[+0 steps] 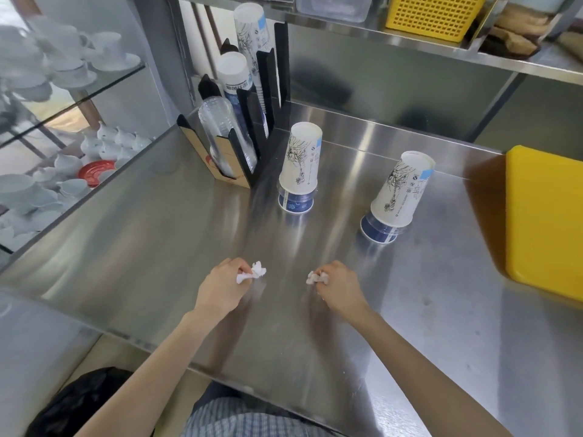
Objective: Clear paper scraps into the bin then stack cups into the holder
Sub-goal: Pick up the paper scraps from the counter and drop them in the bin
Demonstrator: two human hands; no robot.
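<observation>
Your left hand (224,287) pinches a crumpled white paper scrap (252,272) between its curled fingers, low over the steel counter (157,247). Your right hand (339,287) has its fingers closed round a second paper scrap (314,278), just beside the first and level with it. Beyond them, two upside-down stacks of cups stand well apart on the counter: the left stack (299,167) sits near the black cup holder (246,127), and the right stack (397,197) stands toward the yellow board (545,222). That holder already carries clear and paper cups in its slots. A bin lined with a black bag (79,402) sits below the counter's near edge, beside your left arm.
</observation>
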